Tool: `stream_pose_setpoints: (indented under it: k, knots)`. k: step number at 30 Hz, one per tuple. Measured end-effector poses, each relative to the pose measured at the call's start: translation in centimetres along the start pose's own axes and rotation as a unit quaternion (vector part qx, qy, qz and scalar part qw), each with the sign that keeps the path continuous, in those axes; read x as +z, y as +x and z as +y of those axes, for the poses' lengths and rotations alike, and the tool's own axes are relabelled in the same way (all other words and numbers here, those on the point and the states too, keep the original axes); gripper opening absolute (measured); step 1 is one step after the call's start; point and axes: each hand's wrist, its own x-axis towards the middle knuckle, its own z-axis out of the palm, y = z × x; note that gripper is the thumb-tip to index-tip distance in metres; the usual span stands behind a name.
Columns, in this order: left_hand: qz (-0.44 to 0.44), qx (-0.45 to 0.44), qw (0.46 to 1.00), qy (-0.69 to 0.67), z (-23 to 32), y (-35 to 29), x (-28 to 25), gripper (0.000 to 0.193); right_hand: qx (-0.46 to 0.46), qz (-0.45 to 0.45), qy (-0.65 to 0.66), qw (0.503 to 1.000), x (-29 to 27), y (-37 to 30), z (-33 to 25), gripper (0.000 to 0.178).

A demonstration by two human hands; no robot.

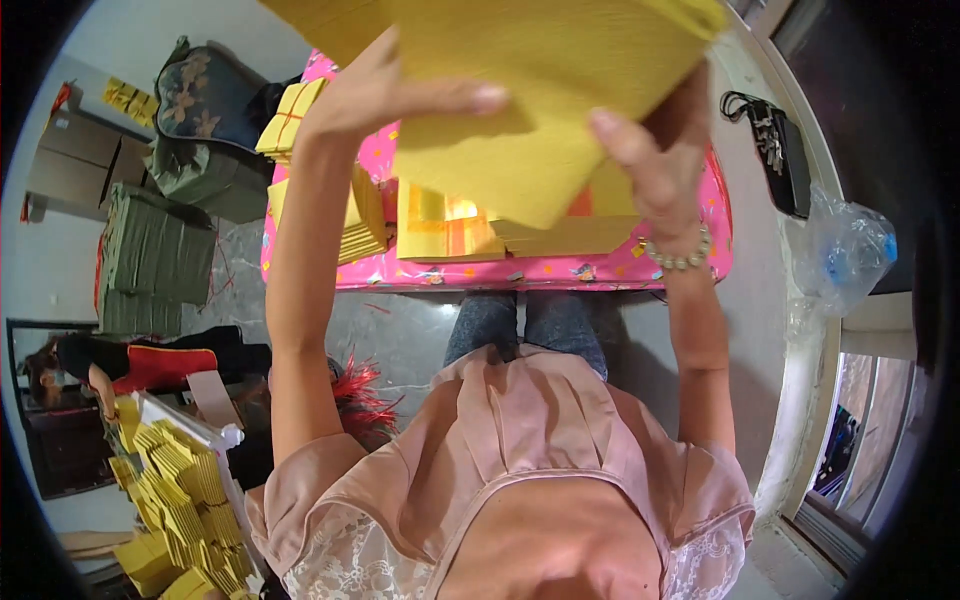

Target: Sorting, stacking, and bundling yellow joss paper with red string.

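1. The left hand (365, 100) is partly closed on the yellow paper (540, 70): its thumb lies straight across the near face, and its other fingers pass behind, so their curl cannot be told.
2. The right hand (662, 172) grips the same paper by its right side, thumb tip on the near face, fingers mostly hidden behind. A beaded bracelet (680, 260) circles that wrist.
3. The paper is raised above the table (480, 275), tilted, with a corner pointing down toward the person. It is blurred in places, and its upper part runs out of view.
4. Below it, on the table's pink patterned cover, lies yellow paper with orange patches (450, 235), partly covered by the raised paper.
5. Left of that stands a yellow stack (365, 225); farther back is a tied yellow bundle (295, 112).
6. Right of the table, keys (768, 140) lie on a black case (793, 175), near a clear plastic bag (850, 245).
7. On the left are green wrapped bundles (155, 260) and a flowered chair (205, 95).
8. At lower left, a co-worker (150, 365) reaches toward heaped yellow bundles (190, 490).
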Motion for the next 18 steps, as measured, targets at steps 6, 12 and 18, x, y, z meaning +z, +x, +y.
stream_pose_setpoints:
  k: [6, 12, 18]
  knots:
    - [0.171, 0.015, 0.972, -0.162, -9.5, -12.5, -2.6, 0.056, 0.003, -0.177, -0.016, 0.984, 9.4, -2.2, 4.3, 0.093]
    - [0.251, -0.095, 0.940, -0.209, -17.3, -15.8, 0.3, 0.058, 0.033, -0.151, -0.016, 0.988, 13.5, -6.7, 11.7, 0.105]
    - [0.195, -0.076, 0.955, -0.208, -21.3, -13.2, 3.0, 0.061, 0.133, -0.059, 0.024, 0.989, 12.6, -9.5, 16.1, 0.103]
